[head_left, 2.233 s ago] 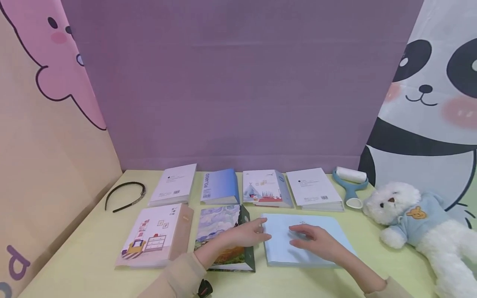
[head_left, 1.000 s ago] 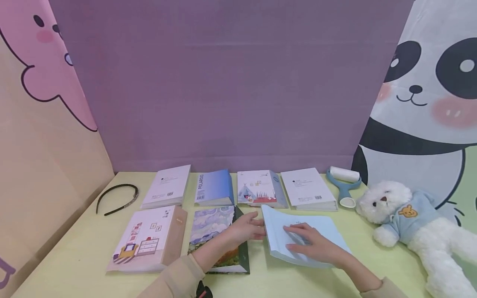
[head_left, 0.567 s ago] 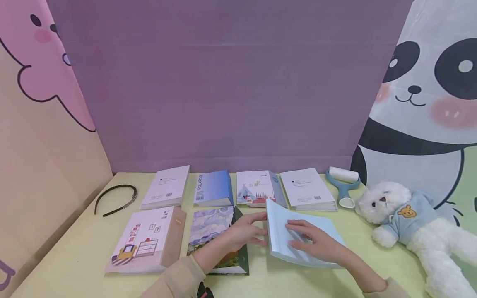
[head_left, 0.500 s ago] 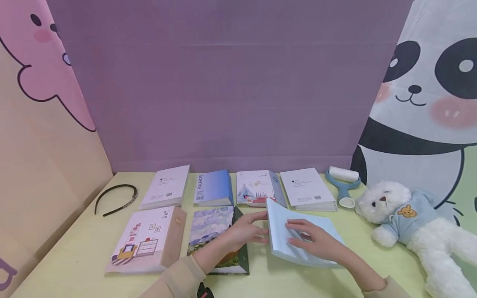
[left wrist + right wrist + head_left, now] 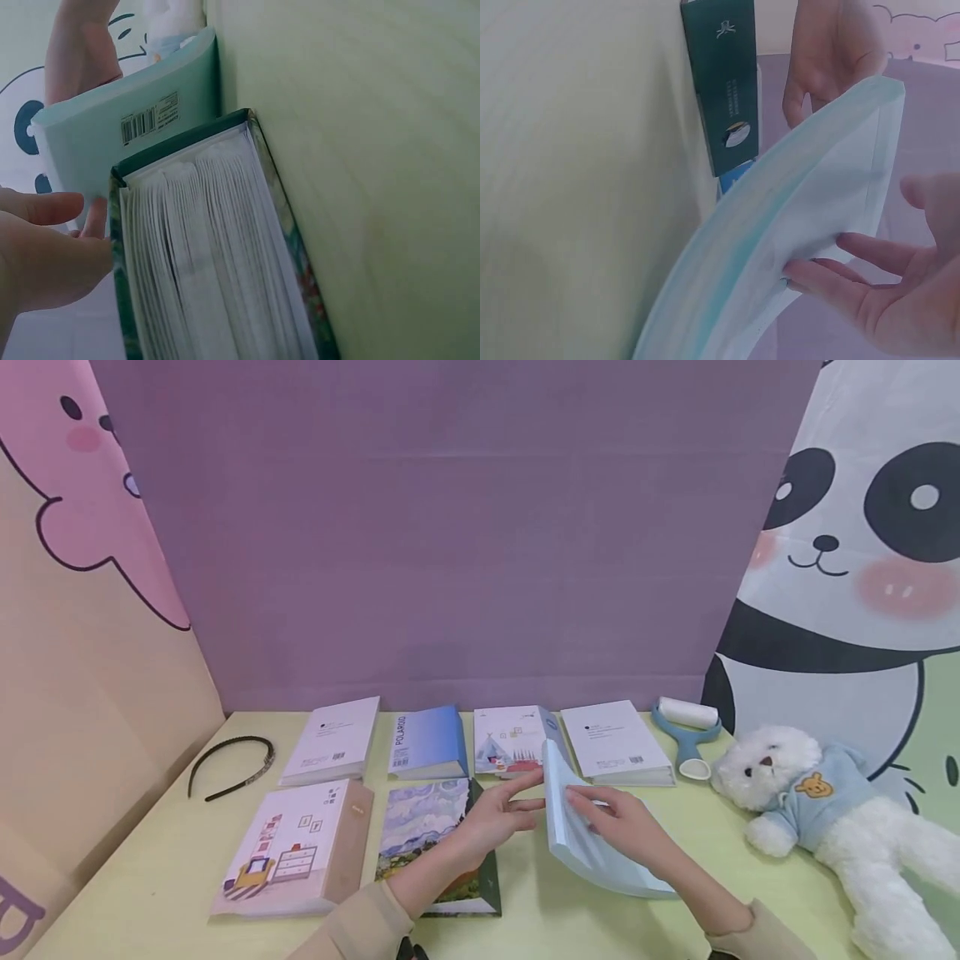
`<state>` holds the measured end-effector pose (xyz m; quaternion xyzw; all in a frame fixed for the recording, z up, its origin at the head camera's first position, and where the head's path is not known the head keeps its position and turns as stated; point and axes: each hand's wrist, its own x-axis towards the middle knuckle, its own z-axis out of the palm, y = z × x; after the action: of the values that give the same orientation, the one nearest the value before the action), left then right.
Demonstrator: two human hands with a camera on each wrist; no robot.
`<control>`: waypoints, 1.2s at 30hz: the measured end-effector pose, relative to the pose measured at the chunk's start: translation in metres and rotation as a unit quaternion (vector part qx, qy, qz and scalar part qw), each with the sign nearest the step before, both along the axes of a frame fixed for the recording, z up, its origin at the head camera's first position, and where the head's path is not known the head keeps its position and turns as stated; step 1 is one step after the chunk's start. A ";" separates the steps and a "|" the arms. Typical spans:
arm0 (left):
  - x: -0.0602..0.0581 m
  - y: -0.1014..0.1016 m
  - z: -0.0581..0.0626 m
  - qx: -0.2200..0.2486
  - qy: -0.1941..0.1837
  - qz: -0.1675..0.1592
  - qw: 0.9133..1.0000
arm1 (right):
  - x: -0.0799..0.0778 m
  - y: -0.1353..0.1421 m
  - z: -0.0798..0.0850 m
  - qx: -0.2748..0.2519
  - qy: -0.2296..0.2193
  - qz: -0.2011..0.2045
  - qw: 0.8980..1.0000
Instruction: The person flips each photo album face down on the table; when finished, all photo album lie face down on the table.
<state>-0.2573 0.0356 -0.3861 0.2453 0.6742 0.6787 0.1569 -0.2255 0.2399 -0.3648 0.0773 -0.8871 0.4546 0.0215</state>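
Note:
A light blue soft-cover book (image 5: 600,861) curves up from the table, its left end raised and its right end low. My left hand (image 5: 498,818) touches the raised end with extended fingers; in the left wrist view the thumb stands away from the back cover, which bears a barcode. On the other face, the fingers of my right hand (image 5: 632,833) rest against the cover; in the right wrist view the fingertips (image 5: 799,271) lie on the bent cover (image 5: 855,172). Beneath my left forearm lies a thick album with a landscape painting (image 5: 423,814) and dark green spine.
Along the back lie a white album (image 5: 333,739), a blue POLAROID album (image 5: 426,743), a tent-picture album (image 5: 506,739) and another white album (image 5: 615,739). A room-picture album (image 5: 288,852) and black headband (image 5: 270,760) are left; a lint roller (image 5: 686,714) and teddy bear (image 5: 847,827) right.
The light blue book lay flat at first; its left end has risen and tilted up toward the right, bending the book. Both hands have moved along with it.

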 end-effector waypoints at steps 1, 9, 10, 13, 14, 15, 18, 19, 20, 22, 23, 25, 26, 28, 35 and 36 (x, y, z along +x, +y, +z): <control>0.000 0.000 0.000 0.006 0.003 -0.002 1.000 | 0.000 -0.002 0.002 -0.015 -0.011 -0.001 1.000; 0.001 0.000 0.002 0.041 0.035 -0.042 0.998 | 0.007 -0.013 0.017 -0.045 -0.041 0.001 0.998; 0.000 0.001 0.002 0.040 0.039 -0.048 0.997 | 0.009 -0.015 0.020 -0.039 -0.048 -0.002 0.998; 0.001 0.002 0.003 0.037 0.049 -0.064 0.996 | 0.013 -0.019 0.029 -0.022 -0.065 -0.003 0.998; 0.001 0.002 0.004 0.035 0.053 -0.068 0.996 | 0.014 -0.020 0.031 -0.021 -0.070 -0.001 0.997; 0.002 0.002 0.005 0.031 0.057 -0.071 0.995 | 0.014 -0.020 0.033 -0.021 -0.075 0.002 0.997; 0.003 0.003 0.006 0.021 0.064 -0.075 0.995 | 0.013 -0.020 0.036 -0.033 -0.086 0.009 0.996; 0.003 0.003 0.007 0.019 0.064 -0.076 0.995 | 0.012 -0.020 0.036 -0.037 -0.088 0.012 0.995; 0.003 0.003 0.007 0.016 0.063 -0.076 0.995 | 0.011 -0.019 0.035 -0.041 -0.091 0.013 0.995; 0.004 0.003 0.007 0.011 0.060 -0.080 0.995 | 0.009 -0.017 0.034 -0.045 -0.096 0.013 0.994; 0.004 0.003 0.008 0.008 0.057 -0.081 0.995 | 0.009 -0.015 0.033 -0.044 -0.096 0.013 0.994; 0.005 0.004 0.008 0.006 0.052 -0.083 0.995 | 0.008 -0.012 0.032 -0.041 -0.092 0.010 0.995; 0.005 0.004 0.008 0.005 0.052 -0.083 0.995 | 0.007 -0.010 0.032 -0.038 -0.087 0.008 0.995; 0.005 0.006 0.007 0.002 0.053 -0.074 0.996 | 0.006 -0.007 0.032 -0.033 -0.076 0.003 0.997; 0.006 0.015 0.001 -0.049 0.039 -0.067 0.996 | 0.007 0.005 0.039 -0.045 -0.040 -0.002 0.998; 0.006 0.015 0.000 -0.055 0.039 -0.074 0.995 | 0.008 0.007 0.041 -0.053 -0.034 -0.002 0.998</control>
<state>-0.2516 0.0510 -0.3865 0.3115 0.6963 0.6170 0.1935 -0.2178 0.2465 -0.3238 0.0585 -0.8623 0.5030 -0.0038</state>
